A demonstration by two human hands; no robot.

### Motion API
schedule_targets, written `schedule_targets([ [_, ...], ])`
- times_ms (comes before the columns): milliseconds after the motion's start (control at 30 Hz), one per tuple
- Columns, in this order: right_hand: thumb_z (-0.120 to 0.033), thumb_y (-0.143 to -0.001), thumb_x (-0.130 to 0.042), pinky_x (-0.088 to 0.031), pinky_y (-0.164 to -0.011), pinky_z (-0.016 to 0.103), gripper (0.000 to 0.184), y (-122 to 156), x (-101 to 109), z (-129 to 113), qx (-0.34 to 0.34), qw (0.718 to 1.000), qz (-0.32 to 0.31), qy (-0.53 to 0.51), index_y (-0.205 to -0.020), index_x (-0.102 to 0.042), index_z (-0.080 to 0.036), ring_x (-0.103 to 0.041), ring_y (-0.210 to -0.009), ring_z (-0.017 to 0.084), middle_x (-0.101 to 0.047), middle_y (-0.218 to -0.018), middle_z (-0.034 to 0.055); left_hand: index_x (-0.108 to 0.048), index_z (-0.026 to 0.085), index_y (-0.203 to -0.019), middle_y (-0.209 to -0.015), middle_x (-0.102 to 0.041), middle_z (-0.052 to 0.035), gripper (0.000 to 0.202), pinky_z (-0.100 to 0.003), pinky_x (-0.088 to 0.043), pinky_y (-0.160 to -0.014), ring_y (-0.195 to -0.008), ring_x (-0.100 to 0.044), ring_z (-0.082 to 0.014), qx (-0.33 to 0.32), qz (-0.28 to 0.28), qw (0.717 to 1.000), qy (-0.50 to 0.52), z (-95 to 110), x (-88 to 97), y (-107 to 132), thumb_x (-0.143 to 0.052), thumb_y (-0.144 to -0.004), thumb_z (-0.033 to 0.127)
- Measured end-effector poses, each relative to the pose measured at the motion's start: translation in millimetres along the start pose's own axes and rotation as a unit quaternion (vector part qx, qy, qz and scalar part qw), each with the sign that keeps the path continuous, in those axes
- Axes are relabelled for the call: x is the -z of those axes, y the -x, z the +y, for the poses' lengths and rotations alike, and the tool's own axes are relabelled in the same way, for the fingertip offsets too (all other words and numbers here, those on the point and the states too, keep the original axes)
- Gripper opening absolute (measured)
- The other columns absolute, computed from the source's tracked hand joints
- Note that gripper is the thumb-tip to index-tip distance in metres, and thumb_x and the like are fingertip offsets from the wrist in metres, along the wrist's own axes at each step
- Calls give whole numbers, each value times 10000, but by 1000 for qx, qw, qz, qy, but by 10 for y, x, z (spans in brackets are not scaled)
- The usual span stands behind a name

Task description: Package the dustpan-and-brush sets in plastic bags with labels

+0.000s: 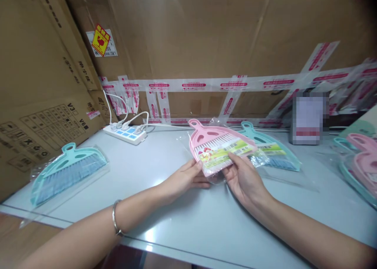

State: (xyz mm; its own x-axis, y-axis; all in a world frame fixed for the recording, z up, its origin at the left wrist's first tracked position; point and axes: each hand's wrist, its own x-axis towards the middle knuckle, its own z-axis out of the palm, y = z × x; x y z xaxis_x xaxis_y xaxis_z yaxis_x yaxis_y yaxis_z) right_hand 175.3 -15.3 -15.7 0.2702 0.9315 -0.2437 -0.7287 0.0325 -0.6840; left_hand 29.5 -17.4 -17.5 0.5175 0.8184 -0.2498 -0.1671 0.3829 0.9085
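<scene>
Both of my hands hold a pink dustpan and brush set (209, 134) in a clear plastic bag, with a printed label card across its bristles. My left hand (190, 174) grips its lower left edge, thumb on top and fingers underneath. At the lower right edge, my right hand (243, 176) pinches the pack with its thumb on the label. Just behind to the right, a bagged turquoise dustpan and brush set (259, 137) with a similar label lies on the table, partly covered by the pink one.
Another bagged turquoise dustpan set (69, 171) lies at the left. More pink and turquoise dustpans (363, 159) overlap at the right edge. A white power strip (125, 133) with plugged cables stands at the back, before large taped cardboard boxes (191, 33). A blurred-out box (308, 119) stands back right.
</scene>
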Motion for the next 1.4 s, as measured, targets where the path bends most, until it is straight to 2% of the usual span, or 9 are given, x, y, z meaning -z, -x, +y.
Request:
schedule_targets([
  [400, -79, -824, -542, -561, -741, 156, 109, -114, 60, -118, -160, 970, -96, 156, -862, -637, -117, -669, -761, 100, -690, -827, 47, -612, 71, -960, -793, -712, -114, 157, -168, -517, -631, -703, -678, -119, 19, 98, 995, 9, 146, 198, -61, -568, -832, 150],
  [533, -236, -761, -664, -528, -883, 270, 181, -233, 137, -357, -176, 896, -212, 348, -898, -661, -119, -662, -893, 168, -689, -917, 87, -601, 96, -963, -796, -717, -117, 283, -185, -515, -617, -670, -670, -117, 68, 69, 993, -63, 273, 377, -22, -654, -783, 308],
  [700, -407, -664, -716, -457, -960, 428, 382, -299, 208, -362, -40, 761, -326, 559, -925, -640, -140, -623, -986, 245, -672, -1001, 96, -594, 120, -909, -683, -685, -70, 446, -216, -450, -526, -560, -606, -115, 86, 53, 962, -254, 344, 569, -21, -635, -718, 521],
  [767, -412, -656, -707, -461, -950, 426, 472, -282, 231, -291, 4, 743, -328, 584, -1034, -611, -147, -612, -1005, 249, -648, -1079, 107, -597, 130, -847, -627, -644, -47, 502, -250, -427, -509, -537, -574, -137, 44, 103, 912, -396, 374, 586, 20, -584, -700, 610],
  [867, -418, -669, -679, -480, -916, 420, 526, -254, 267, -211, 51, 727, -331, 600, -1112, -575, -153, -606, -1008, 248, -626, -1120, 118, -588, 137, -951, -836, -642, -89, 604, -340, -474, -640, -751, -596, -217, -126, 188, 782, -581, 435, 541, 136, -614, -635, 652],
  [1000, -410, -677, -661, -482, -910, 419, 548, -259, 308, -180, 77, 716, -348, 600, -1153, -542, -165, -608, -995, 236, -628, -1106, 105, -452, 192, -1263, -1314, -471, -160, 710, -463, -406, -936, -1191, -448, -301, -312, 17, 626, -715, 413, 451, 215, -698, -666, 487],
  [1133, -418, -713, -631, -477, -911, 395, 498, -270, 313, -199, 87, 688, -370, 618, -1130, -544, -161, -606, -984, 219, -624, -1100, 101, -622, 173, -964, -1247, -565, -123, 167, -441, -439, -892, -1130, -528, -276, -336, -41, 512, -789, 265, 449, 123, -527, -828, 182],
  [1233, -417, -743, -614, -494, -833, 378, 380, -235, 280, -264, 123, 638, -384, 656, -1022, -573, -162, -608, -889, 206, -637, -989, 85, -618, 160, -902, -1125, -640, -111, 192, -370, -478, -829, -991, -610, -209, -350, -25, 533, -770, 242, 488, 84, -431, -867, 139],
  [1400, -373, -696, -688, -450, -806, 395, 390, -89, 247, -420, 275, 471, -404, 735, -1011, -553, -186, -532, -968, 247, -578, -1026, 80, -601, 159, -887, -921, -676, -81, 192, -297, -485, -755, -835, -627, -155, -311, -61, 642, -698, 419, 500, 201, -410, -876, 161],
])
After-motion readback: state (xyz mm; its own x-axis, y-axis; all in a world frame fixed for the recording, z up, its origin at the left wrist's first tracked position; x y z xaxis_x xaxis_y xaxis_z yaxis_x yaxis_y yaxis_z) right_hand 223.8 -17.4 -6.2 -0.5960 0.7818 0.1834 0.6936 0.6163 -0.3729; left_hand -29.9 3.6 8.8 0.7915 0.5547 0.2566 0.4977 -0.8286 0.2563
